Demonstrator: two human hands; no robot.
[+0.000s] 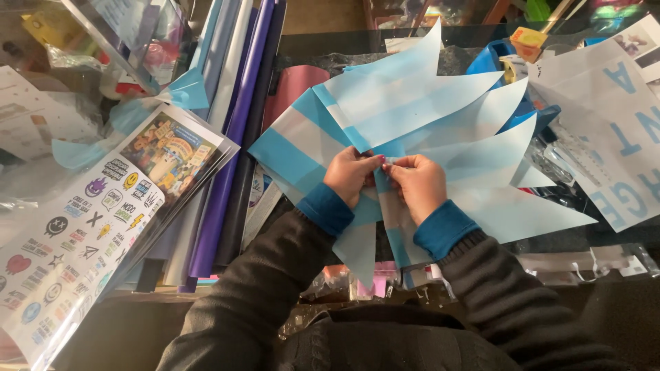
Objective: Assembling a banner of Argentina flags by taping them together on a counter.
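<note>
Dark knitted sleeves (pixel 275 275) nearest; glossy sticker sheets (pixel 75 227) far left; purple paper rolls (pixel 234 137); left hand (pixel 352 175) and right hand (pixel 418 184) pinch fanned light-blue-and-white striped paper pennants (pixel 412 103) at centre, on glass counter (pixel 577 237); white lettered sheet (pixel 619 137) right.

Wearer: dark charcoal knit sweater, ribbed cuffs; teal-blue undersleeves showing at both wrists; pink-painted fingernails on bare hands.
</note>
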